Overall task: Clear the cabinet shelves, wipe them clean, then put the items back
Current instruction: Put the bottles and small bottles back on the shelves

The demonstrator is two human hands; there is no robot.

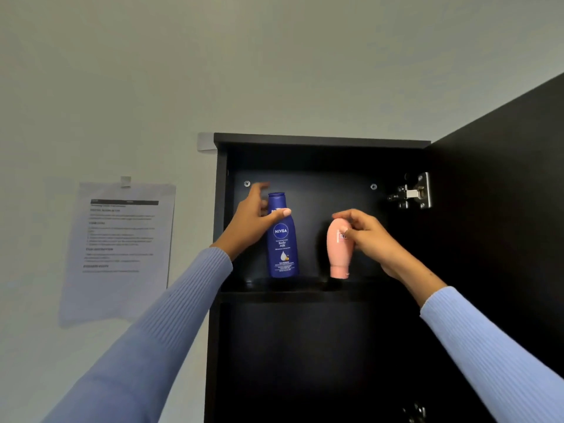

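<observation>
Nearest: two light-blue ribbed sleeves, L (146, 340) and R (494, 349), both reaching up into the open black cabinet (320, 141).

L hand (248, 222): thumb laid across the front of the blue Nivea body-milk bottle (282, 236) near its shoulder, fingers spread and going round behind the neck. Looks wrapped round it, tho the far fingers are blurred, so how tight the grip is can't be told.

R hand (363, 233): fingers curled over the rounded top of the pink tube (339, 247), thumb on the label, holding it. Tube stands cap-down, tilted slightly.

Both items sit on the top shelf (305, 285), bottle left of centre, tube to its right, well apart, neither off the shelf as far as I can see. Compartment below is dark; can't make out anything in it.

Further back: cabinet back panel w/ two screws; door (503, 209) swung open on the right, metal hinge (413, 192) at its top. A printed sheet (122, 248) is taped to the wall left of the cabinet.

Step, my read: either clearing the top shelf or setting the items back; can't tell which from this alone. No cloth in view.

Next move, if clearing: firm up both grips, lift straight up a touch, draw both out toward the body past the shelf edge, keeping clear of the cabinet's side wall. Tube is top-heavy on its cap, so it'd tip if let go early.
</observation>
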